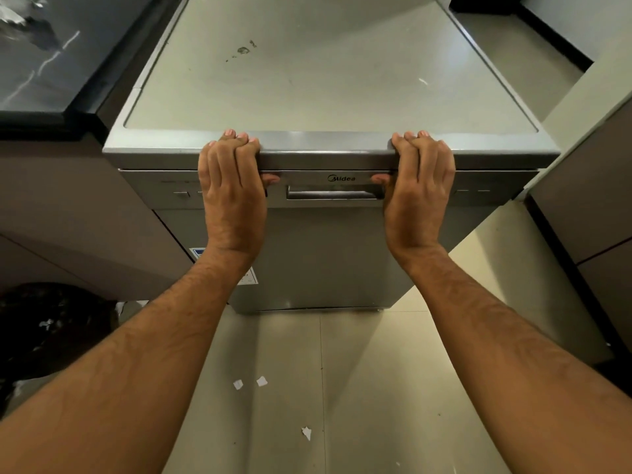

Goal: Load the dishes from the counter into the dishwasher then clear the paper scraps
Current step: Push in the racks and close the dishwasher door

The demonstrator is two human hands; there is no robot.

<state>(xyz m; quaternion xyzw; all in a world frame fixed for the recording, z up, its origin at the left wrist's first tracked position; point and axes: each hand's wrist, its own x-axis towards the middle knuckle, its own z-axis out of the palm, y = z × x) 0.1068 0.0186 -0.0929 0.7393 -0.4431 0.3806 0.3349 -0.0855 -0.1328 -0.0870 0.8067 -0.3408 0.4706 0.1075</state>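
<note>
A silver freestanding dishwasher (328,254) fills the middle of the head view, door closed, its bare top (307,80) holding only small marks. My left hand (232,189) grips the front top edge on the left, fingers over the rim and thumb under it. My right hand (419,193) grips the same edge on the right in the same way. Between my hands is the recessed door handle (335,193). Three white paper scraps lie on the tiled floor below: two side by side (238,384) (261,381) and one nearer me (306,433). No dishes are in sight.
A dark glossy counter (51,63) runs at the upper left over brown cabinets (68,206). A black bin bag (44,330) with white scraps sits on the floor at the left. More cabinets (588,200) stand at the right. Beige tiled floor (376,388) stretches in front of the dishwasher.
</note>
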